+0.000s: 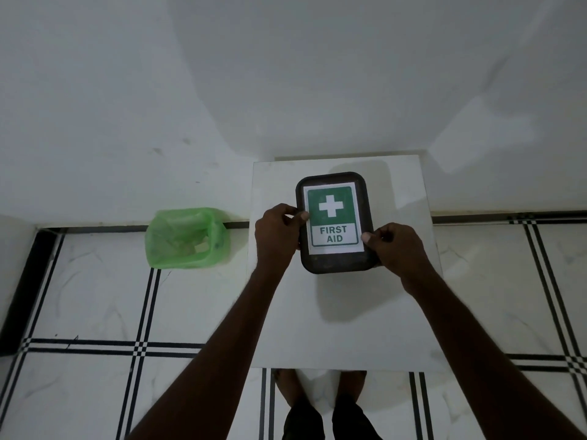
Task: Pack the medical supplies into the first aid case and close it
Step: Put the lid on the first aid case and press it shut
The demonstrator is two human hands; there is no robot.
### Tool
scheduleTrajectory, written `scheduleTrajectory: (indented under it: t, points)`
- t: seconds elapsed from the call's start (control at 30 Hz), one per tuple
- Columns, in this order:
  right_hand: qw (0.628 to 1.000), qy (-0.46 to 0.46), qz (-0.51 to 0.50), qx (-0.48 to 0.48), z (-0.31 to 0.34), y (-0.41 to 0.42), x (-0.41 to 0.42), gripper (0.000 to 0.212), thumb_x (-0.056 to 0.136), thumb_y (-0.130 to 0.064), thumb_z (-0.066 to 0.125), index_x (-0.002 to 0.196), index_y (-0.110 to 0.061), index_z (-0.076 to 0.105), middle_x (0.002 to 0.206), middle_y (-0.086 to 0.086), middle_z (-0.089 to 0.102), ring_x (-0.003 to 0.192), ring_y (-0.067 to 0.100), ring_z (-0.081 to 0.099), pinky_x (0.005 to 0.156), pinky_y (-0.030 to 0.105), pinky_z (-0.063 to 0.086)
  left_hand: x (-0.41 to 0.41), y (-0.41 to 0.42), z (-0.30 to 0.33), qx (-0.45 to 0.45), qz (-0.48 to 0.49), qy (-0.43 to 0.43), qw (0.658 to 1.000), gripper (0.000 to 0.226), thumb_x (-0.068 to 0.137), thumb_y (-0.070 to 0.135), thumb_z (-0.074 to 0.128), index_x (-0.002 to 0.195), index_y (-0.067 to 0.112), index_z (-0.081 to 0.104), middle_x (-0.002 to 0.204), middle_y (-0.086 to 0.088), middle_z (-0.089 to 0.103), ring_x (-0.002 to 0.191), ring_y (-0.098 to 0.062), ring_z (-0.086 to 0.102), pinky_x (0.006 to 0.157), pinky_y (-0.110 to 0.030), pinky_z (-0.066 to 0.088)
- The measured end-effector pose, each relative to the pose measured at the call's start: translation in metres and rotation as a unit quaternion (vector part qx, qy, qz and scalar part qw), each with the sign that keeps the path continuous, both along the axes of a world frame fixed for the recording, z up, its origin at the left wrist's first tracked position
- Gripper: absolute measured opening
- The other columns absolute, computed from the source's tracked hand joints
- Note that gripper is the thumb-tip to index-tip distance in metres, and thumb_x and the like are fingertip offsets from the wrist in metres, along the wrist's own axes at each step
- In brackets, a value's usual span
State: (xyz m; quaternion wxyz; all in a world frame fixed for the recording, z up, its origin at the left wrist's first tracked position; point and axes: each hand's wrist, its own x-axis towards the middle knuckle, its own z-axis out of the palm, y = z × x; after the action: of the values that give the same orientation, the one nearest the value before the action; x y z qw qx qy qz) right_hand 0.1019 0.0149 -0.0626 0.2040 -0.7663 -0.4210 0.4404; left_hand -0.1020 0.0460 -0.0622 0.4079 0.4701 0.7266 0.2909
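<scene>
I see the first aid case lying shut toward the far edge of the white table — rigid, likely light, best held by its long sides. My left hand pinches its left rim, right hand clasps the near-right corner — both arms outstretched. A green-lined bin sits beside the table.

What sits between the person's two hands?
The closed first aid case, gripped by the left hand and right hand, seen from the head camera.
</scene>
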Motion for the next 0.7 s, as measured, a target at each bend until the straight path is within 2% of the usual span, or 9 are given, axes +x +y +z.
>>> scheduleTrajectory:
  t: [0.07, 0.17, 0.23, 0.33, 0.5, 0.6, 0.7]
  points:
    - [1.0, -0.004, -0.011, 0.012, -0.001, -0.005, 0.002, 0.027, 0.087, -0.034, 0.069, 0.09, -0.009, 0.061, 0.095, 0.011, 0.069, 0.085, 0.026, 0.067, 0.081, 0.043, 0.059, -0.002, -0.012, -0.001, -0.043, 0.019, -0.052, 0.998, 0.029, 0.095, 0.034, 0.064, 0.103, 0.007, 0.071, 0.083, -0.008, 0.074, 0.074, -0.026, 0.075, 0.069, -0.044, 0.065]
    - [0.986, 0.143, -0.071, -0.04, -0.001, -0.022, 0.007, 0.033, 0.086, -0.032, 0.071, 0.1, -0.004, 0.062, 0.099, 0.017, 0.07, 0.083, 0.029, 0.071, 0.074, 0.038, 0.062, -0.008, -0.044, -0.001, -0.144, 0.025, -0.181, 0.973, 0.039, 0.091, 0.037, 0.071, 0.117, 0.008, 0.067, 0.1, -0.011, 0.075, 0.092, -0.023, 0.074, 0.081, -0.042, 0.064]
    - [0.967, 0.22, -0.105, -0.068, -0.003, -0.035, 0.009, 0.036, 0.083, -0.025, 0.075, 0.107, -0.002, 0.063, 0.1, 0.024, 0.069, 0.085, 0.031, 0.072, 0.074, 0.037, 0.062, -0.01, -0.064, -0.002, -0.166, 0.039, -0.243, 0.955, 0.041, 0.087, 0.027, 0.077, 0.121, 0.007, 0.066, 0.1, -0.014, 0.075, 0.091, -0.024, 0.075, 0.085, -0.042, 0.062]
    - [0.952, 0.261, -0.149, -0.055, -0.005, -0.042, 0.007, 0.032, 0.082, -0.018, 0.077, 0.102, 0.004, 0.066, 0.097, 0.028, 0.07, 0.08, 0.031, 0.071, 0.079, 0.041, 0.062, -0.004, -0.075, -0.007, -0.146, 0.1, -0.266, 0.948, 0.034, 0.085, 0.018, 0.078, 0.115, 0.004, 0.069, 0.098, -0.018, 0.077, 0.085, -0.028, 0.077, 0.082, -0.035, 0.062]
    - [0.958, 0.231, -0.161, -0.059, -0.004, -0.035, 0.002, 0.024, 0.082, -0.019, 0.076, 0.089, 0.002, 0.066, 0.085, 0.024, 0.07, 0.068, 0.028, 0.07, 0.08, 0.044, 0.061, 0.005, -0.075, -0.007, -0.119, 0.151, -0.262, 0.946, 0.032, 0.084, 0.018, 0.08, 0.106, -0.001, 0.069, 0.095, -0.019, 0.076, 0.079, -0.03, 0.078, 0.077, -0.036, 0.063]
    - [0.959, 0.239, -0.127, -0.083, -0.001, -0.029, 0.008, 0.036, 0.082, -0.02, 0.076, 0.1, 0.009, 0.064, 0.09, 0.026, 0.069, 0.074, 0.029, 0.07, 0.073, 0.039, 0.063, 0.005, -0.073, -0.005, -0.134, 0.144, -0.267, 0.943, 0.033, 0.085, 0.017, 0.078, 0.108, -0.003, 0.066, 0.098, -0.022, 0.073, 0.082, -0.03, 0.076, 0.078, -0.039, 0.063]
    - [0.978, 0.17, -0.019, -0.121, 0.003, -0.01, 0.018, 0.051, 0.078, -0.031, 0.08, 0.114, -0.002, 0.059, 0.106, 0.017, 0.067, 0.092, 0.026, 0.068, 0.074, 0.037, 0.061, -0.007, -0.059, -0.003, -0.18, 0.076, -0.262, 0.945, 0.05, 0.081, 0.024, 0.082, 0.121, 0.001, 0.062, 0.106, -0.017, 0.071, 0.095, -0.025, 0.072, 0.085, -0.041, 0.062]
